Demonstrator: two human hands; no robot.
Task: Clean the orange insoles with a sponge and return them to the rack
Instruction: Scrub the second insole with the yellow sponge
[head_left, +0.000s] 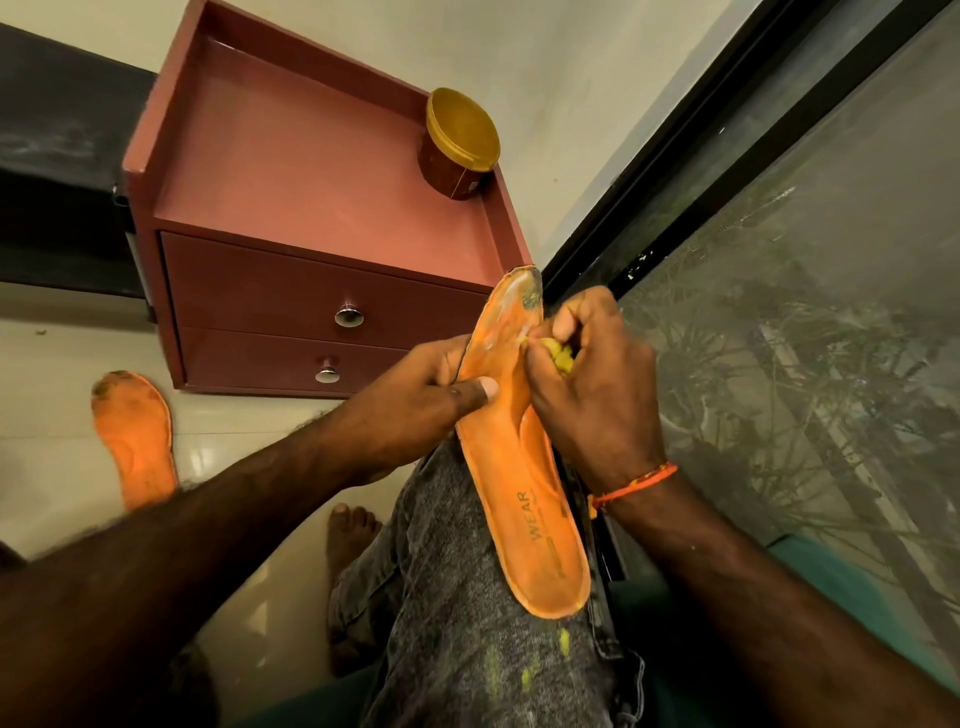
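Note:
An orange insole (524, 499) marked "WEAR" lies lengthwise on my right knee, toe end pointing away with white foam and a dark stain near the tip. My left hand (415, 395) grips its left edge, thumb pressed on the upper face. My right hand (587, 374) squeezes a yellow sponge (561, 356) against the insole's right side near the forefoot. A second orange insole (137, 441), dirty at the toe, lies flat on the floor to the left.
A maroon two-drawer cabinet (322, 218) stands ahead, with a yellow-lidded brown jar (457, 145) on its top near the right rim. A glass door with a black frame (649, 182) runs along the right. My bare foot (350, 535) rests on the glossy tile floor.

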